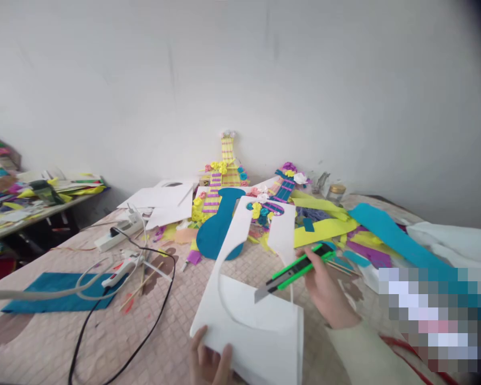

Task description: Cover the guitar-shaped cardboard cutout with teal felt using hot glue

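Observation:
My right hand (pixel 324 291) grips a green and black utility knife (pixel 299 269) with its blade out. The blade hangs over a white foam board (pixel 264 353) that has a large guitar-shaped opening cut through it. My left hand (pixel 211 357) holds the board's lower left edge, fingertips on its face. A plain white sheet (pixel 248 299) shows through the opening. Just behind the board lies a teal guitar-shaped piece (pixel 218 227), partly covered by it.
A power strip (pixel 118 235) and a black cable (pixel 166 299) lie at left, near a folded teal sheet (pixel 60 291). Decorated yellow craft work (pixel 227 152) leans on the wall. Yellow strips (pixel 324 231) and a lidded jar (pixel 336 192) are at right.

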Demonstrator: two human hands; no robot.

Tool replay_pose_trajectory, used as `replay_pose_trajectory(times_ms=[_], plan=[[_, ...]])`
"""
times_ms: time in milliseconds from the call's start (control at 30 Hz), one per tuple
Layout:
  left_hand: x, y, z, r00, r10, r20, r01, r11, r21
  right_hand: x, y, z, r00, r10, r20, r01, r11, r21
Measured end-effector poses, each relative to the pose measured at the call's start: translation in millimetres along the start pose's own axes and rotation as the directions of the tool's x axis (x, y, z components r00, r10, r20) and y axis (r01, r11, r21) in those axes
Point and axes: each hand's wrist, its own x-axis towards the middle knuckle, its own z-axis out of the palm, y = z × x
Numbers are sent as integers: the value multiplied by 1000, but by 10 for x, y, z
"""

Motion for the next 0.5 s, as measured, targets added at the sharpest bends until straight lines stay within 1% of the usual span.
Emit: replay_pose_trajectory(times_ms=[67, 100, 133, 167, 200, 233, 267, 300, 333, 400, 433, 500], plan=[[21, 80, 23, 1000, 3, -3, -3, 1000, -7, 95, 61, 20, 1000, -30, -5, 30, 999, 21], [19, 133, 28, 1000, 3, 15, -3, 1000, -10, 125, 90, 1, 999, -34, -22, 34, 999, 30], [11, 194, 23, 998, -5, 57, 5, 1000, -7, 145, 115, -35, 999, -30, -40, 32, 999, 38], [1, 260, 6, 992, -21, 121, 20, 1000, 5, 157, 135, -84, 998, -20, -56, 23, 999, 44], [-7, 329, -24, 977, -58, 204, 52, 998, 32, 164, 148, -138, 998, -5, -68, 9, 999, 49], [-13, 399, -68, 949, -113, 294, 97, 993, 66, 168, 155, -193, 997, 13, -75, -9, 998, 54], [-16, 469, -124, 924, -152, 350, 127, 987, 95, 170, 156, -243, 996, 31, -81, -27, 998, 59], [-18, 538, -190, 909, -173, 380, 131, 982, 133, 173, 153, -285, 995, 46, -85, -41, 997, 66], [-19, 604, -259, 899, -181, 399, 115, 976, 184, 175, 149, -315, 994, 58, -88, -52, 996, 72], [-19, 729, -394, 890, -183, 417, 40, 944, 328, 179, 146, -346, 993, 73, -87, -66, 994, 82], [-15, 785, -452, 886, -192, 421, -5, 906, 424, 178, 151, -350, 993, 80, -84, -73, 994, 83], [10, 875, -535, 893, -175, 415, -137, 772, 620, 172, 179, -348, 991, 111, -69, -106, 992, 74]])
